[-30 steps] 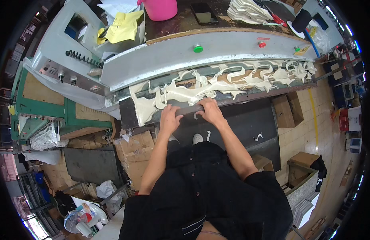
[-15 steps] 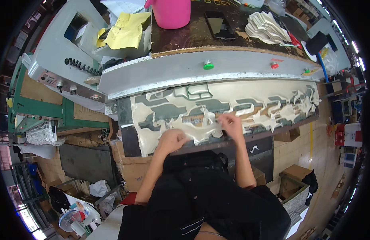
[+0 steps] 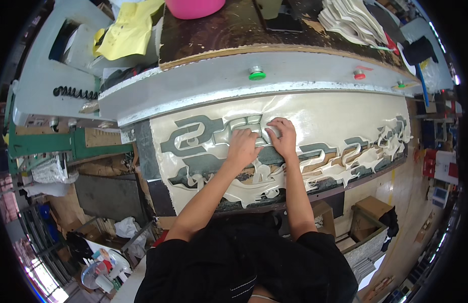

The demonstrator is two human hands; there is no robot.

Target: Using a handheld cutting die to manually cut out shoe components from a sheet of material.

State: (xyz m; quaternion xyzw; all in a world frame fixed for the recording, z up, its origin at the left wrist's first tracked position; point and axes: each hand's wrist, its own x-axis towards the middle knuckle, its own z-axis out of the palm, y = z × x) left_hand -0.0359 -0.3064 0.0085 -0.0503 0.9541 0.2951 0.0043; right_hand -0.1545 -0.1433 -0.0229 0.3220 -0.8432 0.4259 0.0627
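A cutting die (image 3: 237, 122), a metal frame with crossbars and a dark green edge, lies on a cream-coloured sheet (image 3: 340, 113). My left hand (image 3: 244, 147) is closed over its near side, fingers bent onto the crossbars. At its right end my right hand (image 3: 283, 137) is closed, thumb and curled fingers at the rim; the fingertips are partly hidden. Curved shapes have been cut out of the sheet around and below the die. Ragged cream offcuts (image 3: 264, 189) trail along the near edge, over a dark grey cutting board (image 3: 203, 164).
A grey machine beam (image 3: 203, 76) with green and red buttons crosses behind the sheet. On the brown top above it are a pink container (image 3: 193, 6), a phone (image 3: 283, 24) and stacked cream pieces (image 3: 353, 22). Yellow paper (image 3: 130, 30) lies at left. Cardboard boxes (image 3: 373, 212) stand at lower right.
Both hands have moved from the offcuts at the near edge up to the cutting die. The view has shifted, and more of the uncut sheet shows below the beam.
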